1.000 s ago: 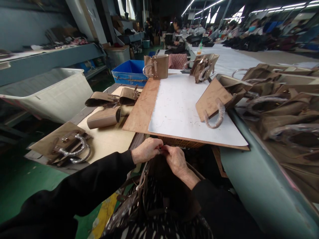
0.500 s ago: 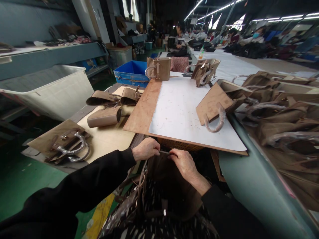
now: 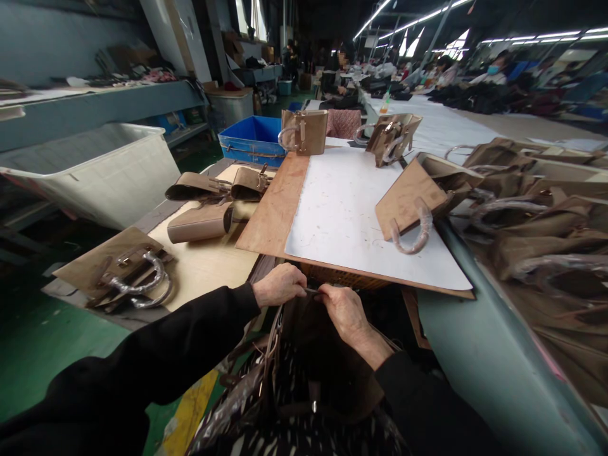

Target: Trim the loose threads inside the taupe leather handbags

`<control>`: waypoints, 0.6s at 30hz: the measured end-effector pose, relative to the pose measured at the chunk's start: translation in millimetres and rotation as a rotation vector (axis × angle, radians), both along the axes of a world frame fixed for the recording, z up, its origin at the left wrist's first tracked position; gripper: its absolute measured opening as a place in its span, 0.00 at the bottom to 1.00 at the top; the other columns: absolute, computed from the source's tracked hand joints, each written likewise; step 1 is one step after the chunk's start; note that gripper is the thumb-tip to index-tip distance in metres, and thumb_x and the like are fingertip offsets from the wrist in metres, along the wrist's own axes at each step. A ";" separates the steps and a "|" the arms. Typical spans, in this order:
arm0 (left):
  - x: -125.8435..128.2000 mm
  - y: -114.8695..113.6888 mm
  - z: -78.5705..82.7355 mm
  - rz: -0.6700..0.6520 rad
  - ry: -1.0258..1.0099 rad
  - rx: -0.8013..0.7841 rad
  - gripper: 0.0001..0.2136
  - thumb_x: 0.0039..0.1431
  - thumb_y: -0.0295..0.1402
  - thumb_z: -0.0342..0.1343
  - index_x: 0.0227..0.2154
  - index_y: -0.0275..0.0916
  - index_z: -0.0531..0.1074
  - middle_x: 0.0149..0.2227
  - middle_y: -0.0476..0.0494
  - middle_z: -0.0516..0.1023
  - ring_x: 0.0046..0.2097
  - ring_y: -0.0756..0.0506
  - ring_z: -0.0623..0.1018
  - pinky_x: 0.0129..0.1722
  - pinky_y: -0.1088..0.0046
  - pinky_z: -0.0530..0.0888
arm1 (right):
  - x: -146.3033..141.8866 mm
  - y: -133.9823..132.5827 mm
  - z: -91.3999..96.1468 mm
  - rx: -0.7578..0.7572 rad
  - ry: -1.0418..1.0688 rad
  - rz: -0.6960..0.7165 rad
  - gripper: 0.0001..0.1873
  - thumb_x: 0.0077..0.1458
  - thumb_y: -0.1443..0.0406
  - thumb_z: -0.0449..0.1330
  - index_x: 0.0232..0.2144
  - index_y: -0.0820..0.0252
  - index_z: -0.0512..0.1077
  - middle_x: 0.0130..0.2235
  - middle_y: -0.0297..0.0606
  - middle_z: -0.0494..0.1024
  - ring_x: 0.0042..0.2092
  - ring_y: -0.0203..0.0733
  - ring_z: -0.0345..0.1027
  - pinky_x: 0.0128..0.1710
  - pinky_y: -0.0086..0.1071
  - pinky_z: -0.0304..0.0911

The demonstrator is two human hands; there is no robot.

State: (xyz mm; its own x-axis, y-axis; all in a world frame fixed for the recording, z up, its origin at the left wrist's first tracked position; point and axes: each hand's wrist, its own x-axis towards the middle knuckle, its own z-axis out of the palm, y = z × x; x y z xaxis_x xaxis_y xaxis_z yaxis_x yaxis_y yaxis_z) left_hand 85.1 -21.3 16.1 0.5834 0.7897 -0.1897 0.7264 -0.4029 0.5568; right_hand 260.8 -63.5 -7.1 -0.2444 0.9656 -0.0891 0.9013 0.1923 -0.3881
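Just below the paper-covered board (image 3: 272, 215), I see the left hand (image 3: 279, 285) and right hand (image 3: 346, 311) — fingertips close together — both pinching the edge of 1 dark brown bag (image 3: 327, 358) at the lap (image 3: 251, 442).

No lettering, number, brand or sign is legible in the head view. The brown bag (image 3: 327, 361) in the foreground, blue bin (image 3: 247, 150) and white sheet (image 3: 332, 209) show no readable characters.

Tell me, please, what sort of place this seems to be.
Most likely a handbag workshop: brown handbags lie heaped at the right, a bin stands at left, and a long table runs back under strip lights.
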 end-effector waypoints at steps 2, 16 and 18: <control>0.5 0.5 -1.7 0.005 -0.001 0.006 0.07 0.48 0.30 0.53 0.23 0.37 0.75 0.21 0.50 0.72 0.27 0.51 0.69 0.27 0.78 0.60 | -0.3 0.0 1.3 -0.022 0.004 -0.018 0.13 0.56 0.61 0.50 0.29 0.54 0.73 0.29 0.34 0.78 0.34 0.37 0.70 0.33 0.26 0.54; 2.2 -2.7 -3.3 -0.023 0.012 0.037 0.08 0.49 0.30 0.52 0.26 0.37 0.76 0.27 0.48 0.76 0.30 0.49 0.71 0.30 0.78 0.62 | -11.7 -1.2 10.7 -0.003 -0.016 0.077 0.12 0.57 0.60 0.50 0.30 0.53 0.73 0.34 0.34 0.79 0.39 0.38 0.71 0.35 0.26 0.55; 2.1 -2.3 -2.8 -0.039 0.021 0.044 0.08 0.49 0.30 0.52 0.26 0.37 0.76 0.26 0.48 0.76 0.30 0.49 0.71 0.30 0.78 0.62 | -13.5 -0.6 9.7 -0.008 -0.019 0.085 0.13 0.57 0.61 0.49 0.31 0.52 0.74 0.35 0.35 0.79 0.40 0.39 0.71 0.35 0.26 0.55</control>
